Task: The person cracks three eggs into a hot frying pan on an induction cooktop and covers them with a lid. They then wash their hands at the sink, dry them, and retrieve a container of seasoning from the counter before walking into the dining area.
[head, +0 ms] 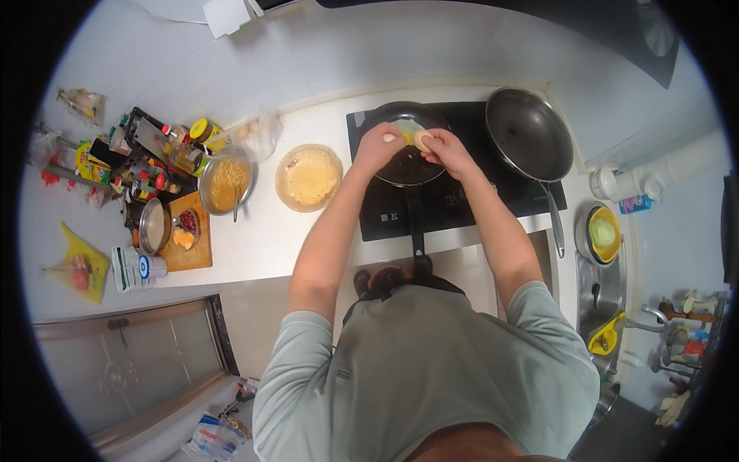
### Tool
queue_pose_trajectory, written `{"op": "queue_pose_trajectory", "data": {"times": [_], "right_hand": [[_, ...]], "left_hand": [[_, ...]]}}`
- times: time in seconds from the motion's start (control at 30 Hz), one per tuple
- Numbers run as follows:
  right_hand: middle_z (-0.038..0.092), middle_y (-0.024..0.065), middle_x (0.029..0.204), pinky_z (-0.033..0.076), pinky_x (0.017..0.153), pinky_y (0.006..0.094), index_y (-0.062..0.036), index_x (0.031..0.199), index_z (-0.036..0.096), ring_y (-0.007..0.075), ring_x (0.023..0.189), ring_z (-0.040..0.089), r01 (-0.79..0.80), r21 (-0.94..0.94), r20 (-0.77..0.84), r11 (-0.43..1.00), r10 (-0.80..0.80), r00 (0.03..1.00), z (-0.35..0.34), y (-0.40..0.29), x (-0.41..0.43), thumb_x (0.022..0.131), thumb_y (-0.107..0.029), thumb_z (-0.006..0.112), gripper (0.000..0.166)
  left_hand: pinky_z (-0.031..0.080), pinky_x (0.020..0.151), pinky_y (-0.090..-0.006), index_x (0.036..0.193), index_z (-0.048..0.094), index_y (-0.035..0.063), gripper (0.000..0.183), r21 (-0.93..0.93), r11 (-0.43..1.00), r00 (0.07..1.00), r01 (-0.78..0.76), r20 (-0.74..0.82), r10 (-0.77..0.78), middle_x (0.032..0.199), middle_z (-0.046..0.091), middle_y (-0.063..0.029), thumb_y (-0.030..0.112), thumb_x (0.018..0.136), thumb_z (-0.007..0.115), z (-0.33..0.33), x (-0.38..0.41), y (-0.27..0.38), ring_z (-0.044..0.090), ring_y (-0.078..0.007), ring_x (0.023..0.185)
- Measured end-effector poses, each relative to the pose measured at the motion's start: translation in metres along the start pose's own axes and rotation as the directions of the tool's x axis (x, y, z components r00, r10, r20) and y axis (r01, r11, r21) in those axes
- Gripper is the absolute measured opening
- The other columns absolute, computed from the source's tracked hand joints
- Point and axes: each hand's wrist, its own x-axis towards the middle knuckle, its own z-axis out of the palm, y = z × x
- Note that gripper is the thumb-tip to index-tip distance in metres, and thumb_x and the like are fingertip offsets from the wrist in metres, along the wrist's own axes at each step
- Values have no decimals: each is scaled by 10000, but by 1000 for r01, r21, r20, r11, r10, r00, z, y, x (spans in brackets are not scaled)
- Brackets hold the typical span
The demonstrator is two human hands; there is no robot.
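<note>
A dark frying pan point(398, 173) stands on the black cooktop point(381, 216), its handle pointing towards me. Both my hands are over it, close together. In my left hand point(376, 145) is one part of a cracked eggshell point(389, 138). The larger shell part point(423, 142), pale brown, is gripped by the fingers of my right hand point(449, 153). Between the two parts shows yellow egg yolk point(409, 137). Pale, runny egg white point(407, 124) shows at the far side of the pan, just beyond my fingers.
A flat plate with a yellowish round food point(309, 178) is left of the cooktop. Further left are a bowl of noodles point(230, 179), a bag of eggs point(254, 136), bottles and a cutting board point(193, 257). Rightward are a second pan point(529, 136) and the sink point(600, 277).
</note>
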Motion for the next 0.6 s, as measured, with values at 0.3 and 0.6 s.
{"op": "queue_pose_trajectory", "data": {"times": [0.3,0.6], "right_hand": [[664,-5,949,514,695,195,-54,1216,608,56,783,617,-36,-243,173,969,80,982,-27,-5,19,954,-266,670,343],[705,56,1013,539,770,281,-45,1208,642,137,843,657,306,-515,242,801,-206,948,-50,-1,31,808,-172,777,440]], "left_hand": [[504,931,-413,1256,628,104,514,515,683,842,-518,448,300,1125,687,-175,265,774,704,17,30,17,640,-361,1050],[525,841,-449,1155,672,101,397,573,697,894,-432,373,247,1012,705,-191,319,823,668,39,41,7,660,-386,950]]}}
